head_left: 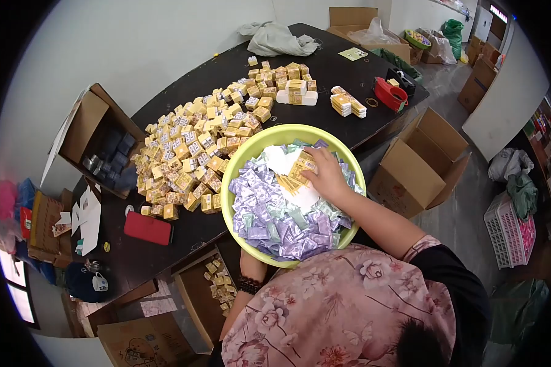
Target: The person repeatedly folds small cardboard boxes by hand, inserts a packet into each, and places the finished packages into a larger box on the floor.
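A yellow-green basin [228, 211] full of small purple and green sachets [257, 208] is in front of me, at the table's front edge. On top of the sachets lie yellow-and-white flat cartons [295, 177] and white pieces. My right hand [326, 174] is on the yellow cartons, with fingers curled at their right side. My left hand [252, 266] is under the near left rim of the basin; its fingers are hidden below it.
Many small yellow boxes [190, 147] are heaped on the black table [190, 85]. A red phone case [147, 229], a red tape dispenser [390, 94], an open carton [107, 137] and stacked flat cartons [348, 102] lie around. Another open carton [410, 171] stands at the right.
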Motion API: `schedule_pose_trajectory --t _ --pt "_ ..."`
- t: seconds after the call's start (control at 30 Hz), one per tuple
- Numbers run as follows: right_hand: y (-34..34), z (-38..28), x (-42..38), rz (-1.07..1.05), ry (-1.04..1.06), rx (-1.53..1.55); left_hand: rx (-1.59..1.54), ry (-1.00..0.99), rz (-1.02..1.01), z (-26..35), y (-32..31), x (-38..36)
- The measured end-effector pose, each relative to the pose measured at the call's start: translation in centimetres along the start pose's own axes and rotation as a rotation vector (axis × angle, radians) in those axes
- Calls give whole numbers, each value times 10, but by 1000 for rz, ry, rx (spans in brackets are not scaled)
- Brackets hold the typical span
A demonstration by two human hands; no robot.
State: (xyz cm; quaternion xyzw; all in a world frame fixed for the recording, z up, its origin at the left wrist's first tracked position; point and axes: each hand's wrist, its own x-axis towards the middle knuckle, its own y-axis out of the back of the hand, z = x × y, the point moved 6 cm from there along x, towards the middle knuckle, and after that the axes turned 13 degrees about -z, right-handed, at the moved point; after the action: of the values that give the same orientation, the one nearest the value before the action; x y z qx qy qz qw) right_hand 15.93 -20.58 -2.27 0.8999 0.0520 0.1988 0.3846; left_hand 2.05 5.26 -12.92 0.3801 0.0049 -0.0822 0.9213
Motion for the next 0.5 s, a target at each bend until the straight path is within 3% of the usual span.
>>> schedule_pose_trajectory --t 0.1,0.17,0.23,0.3,0.33,0.4,0.43,0.5 --pt "1 6 0 -91 -114 278 -5 -14 163 -31 -5 -10" --pt "2 11 -5 -57 -92 427 149 27 227 -39 19 -19" --pt "5 7 -10 -22 -71 577 -144 -41 551 -18 61 -33" --pt "5 -10 -19 -156 -172 1032 -251 -198 740 17 94 -45" --pt "7 -21 -24 -162 -175 1033 -249 -192 741 40 104 -45" --pt "5 -44 -33 -227 -122 1146 -198 -288 506 89 103 -27" --pt "2 -51 -37 -236 -86 1179 -21 -321 393 100 95 -11" --pt "2 -67 -47 -226 -73 1164 379 -373 395 153 85 4"
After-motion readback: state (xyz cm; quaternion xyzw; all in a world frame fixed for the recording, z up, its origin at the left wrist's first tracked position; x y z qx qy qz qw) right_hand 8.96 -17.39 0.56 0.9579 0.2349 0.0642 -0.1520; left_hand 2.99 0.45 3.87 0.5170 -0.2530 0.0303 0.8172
